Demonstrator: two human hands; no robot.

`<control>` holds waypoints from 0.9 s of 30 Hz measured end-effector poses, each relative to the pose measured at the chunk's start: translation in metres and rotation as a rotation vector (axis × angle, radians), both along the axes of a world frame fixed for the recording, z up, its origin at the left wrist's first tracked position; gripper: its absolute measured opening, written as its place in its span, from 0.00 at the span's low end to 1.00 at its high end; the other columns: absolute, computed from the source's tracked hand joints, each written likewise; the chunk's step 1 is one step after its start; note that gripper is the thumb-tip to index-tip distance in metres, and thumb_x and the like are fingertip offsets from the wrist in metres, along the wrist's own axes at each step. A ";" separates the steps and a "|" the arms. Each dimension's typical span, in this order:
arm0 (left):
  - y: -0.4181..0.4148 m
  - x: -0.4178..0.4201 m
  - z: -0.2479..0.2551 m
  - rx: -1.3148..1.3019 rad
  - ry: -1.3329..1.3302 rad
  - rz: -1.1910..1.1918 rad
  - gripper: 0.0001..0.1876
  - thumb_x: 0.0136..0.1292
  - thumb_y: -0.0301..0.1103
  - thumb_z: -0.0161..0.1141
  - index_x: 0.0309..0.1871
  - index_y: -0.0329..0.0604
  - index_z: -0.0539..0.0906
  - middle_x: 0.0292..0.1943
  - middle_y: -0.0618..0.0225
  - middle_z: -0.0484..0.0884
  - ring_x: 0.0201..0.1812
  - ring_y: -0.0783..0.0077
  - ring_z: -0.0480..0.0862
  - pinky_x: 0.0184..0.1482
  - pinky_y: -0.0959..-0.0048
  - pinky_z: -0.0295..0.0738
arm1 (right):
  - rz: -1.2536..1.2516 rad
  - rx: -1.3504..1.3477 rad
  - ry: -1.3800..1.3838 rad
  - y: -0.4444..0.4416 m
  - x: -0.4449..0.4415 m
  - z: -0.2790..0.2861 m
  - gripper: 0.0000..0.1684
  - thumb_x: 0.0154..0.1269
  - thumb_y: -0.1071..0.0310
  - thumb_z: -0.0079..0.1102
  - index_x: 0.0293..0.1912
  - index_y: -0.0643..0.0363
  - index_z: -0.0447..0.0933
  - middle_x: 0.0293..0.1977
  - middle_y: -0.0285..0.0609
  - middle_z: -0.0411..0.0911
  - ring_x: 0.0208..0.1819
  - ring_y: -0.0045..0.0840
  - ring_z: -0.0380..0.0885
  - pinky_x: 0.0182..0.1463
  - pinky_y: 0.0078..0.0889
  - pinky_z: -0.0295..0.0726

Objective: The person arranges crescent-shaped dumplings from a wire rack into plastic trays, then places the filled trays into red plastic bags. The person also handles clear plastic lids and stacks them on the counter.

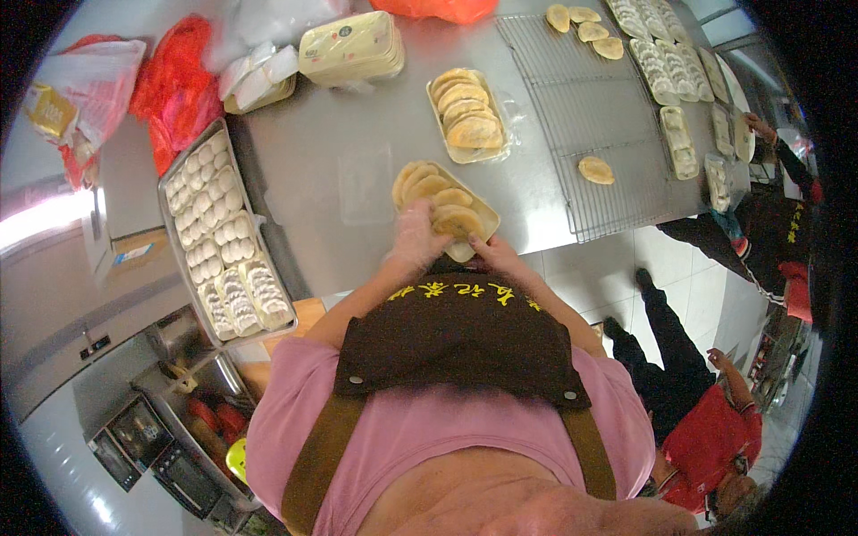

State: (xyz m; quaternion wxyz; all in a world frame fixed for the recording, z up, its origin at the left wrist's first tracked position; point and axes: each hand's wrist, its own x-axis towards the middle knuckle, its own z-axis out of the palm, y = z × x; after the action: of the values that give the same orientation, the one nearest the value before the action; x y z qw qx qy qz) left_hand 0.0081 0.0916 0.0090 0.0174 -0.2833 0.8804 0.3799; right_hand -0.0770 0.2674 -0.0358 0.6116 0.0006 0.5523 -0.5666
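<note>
A pale yellow foam tray (488, 213) of half-moon pastries lies just before my body, over the steel table's near edge. My right hand (493, 249) holds the tray's near right rim, thumb by the closest pastry. My left hand (421, 231), slightly blurred, reaches over the tray's left side, its fingers on the golden pastries (456, 220). Whether it grips one or only presses them, I cannot tell. Beyond them sits a second foam tray (462, 155) with a row of similar pastries, clear film at its right side.
A wire rack (556, 120) bearing loose pastries stands right. At left is a metal tray (251, 201) of white dumplings, with stacked foam trays (352, 50) and red plastic bags (175, 87) behind. Filled trays (670, 70) line the far right. Other people stand at the right.
</note>
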 end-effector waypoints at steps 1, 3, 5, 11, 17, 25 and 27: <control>0.000 0.003 -0.005 -0.028 0.011 -0.007 0.27 0.41 0.32 0.75 0.45 0.36 0.74 0.40 0.47 0.78 0.44 0.47 0.80 0.47 0.57 0.76 | 0.087 0.090 0.065 0.003 -0.004 -0.002 0.25 0.73 0.54 0.50 0.60 0.61 0.64 0.49 0.43 0.75 0.46 0.28 0.78 0.47 0.33 0.83; 0.000 0.008 -0.008 -0.045 0.004 0.000 0.26 0.42 0.30 0.74 0.45 0.36 0.74 0.42 0.47 0.78 0.45 0.47 0.80 0.48 0.57 0.76 | 0.260 0.271 0.199 0.011 -0.014 -0.006 0.26 0.74 0.49 0.47 0.54 0.63 0.69 0.38 0.44 0.79 0.34 0.25 0.81 0.36 0.28 0.83; 0.000 0.010 -0.006 -0.025 -0.031 0.028 0.25 0.43 0.29 0.72 0.46 0.36 0.74 0.43 0.46 0.77 0.46 0.47 0.80 0.48 0.57 0.76 | 0.111 0.178 0.057 0.016 -0.010 -0.009 0.25 0.75 0.50 0.43 0.51 0.66 0.68 0.35 0.49 0.79 0.30 0.28 0.81 0.33 0.28 0.84; 0.006 0.018 -0.006 0.032 -0.001 0.072 0.25 0.46 0.33 0.72 0.47 0.37 0.74 0.44 0.47 0.76 0.49 0.46 0.78 0.50 0.56 0.75 | -0.096 0.188 -0.154 -0.003 0.004 -0.002 0.24 0.75 0.53 0.44 0.51 0.68 0.64 0.35 0.56 0.79 0.30 0.36 0.83 0.32 0.35 0.86; 0.005 0.008 0.013 -0.019 -0.143 -0.037 0.33 0.48 0.43 0.73 0.54 0.36 0.71 0.50 0.49 0.74 0.55 0.46 0.75 0.56 0.55 0.73 | -0.116 0.170 -0.177 -0.001 0.006 -0.018 0.22 0.75 0.55 0.43 0.51 0.67 0.61 0.35 0.60 0.78 0.30 0.41 0.82 0.32 0.39 0.86; 0.001 0.005 -0.003 0.093 -0.148 0.150 0.28 0.46 0.37 0.74 0.46 0.34 0.72 0.46 0.44 0.76 0.51 0.44 0.77 0.52 0.56 0.74 | -0.126 0.143 -0.214 -0.006 0.008 -0.024 0.17 0.76 0.59 0.41 0.49 0.64 0.60 0.37 0.60 0.78 0.33 0.42 0.83 0.35 0.42 0.87; -0.002 0.004 -0.006 0.097 -0.126 0.167 0.29 0.45 0.36 0.74 0.47 0.33 0.71 0.46 0.44 0.76 0.52 0.43 0.77 0.53 0.57 0.73 | -0.104 0.141 -0.210 -0.010 0.009 -0.027 0.17 0.76 0.59 0.41 0.50 0.64 0.60 0.38 0.58 0.78 0.34 0.41 0.83 0.36 0.41 0.87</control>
State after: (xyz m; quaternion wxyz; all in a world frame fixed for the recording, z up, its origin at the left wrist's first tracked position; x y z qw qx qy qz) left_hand 0.0118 0.0898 0.0026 0.0549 -0.3779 0.8314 0.4037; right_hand -0.0684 0.2574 -0.0631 0.6342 0.1316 0.5229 -0.5541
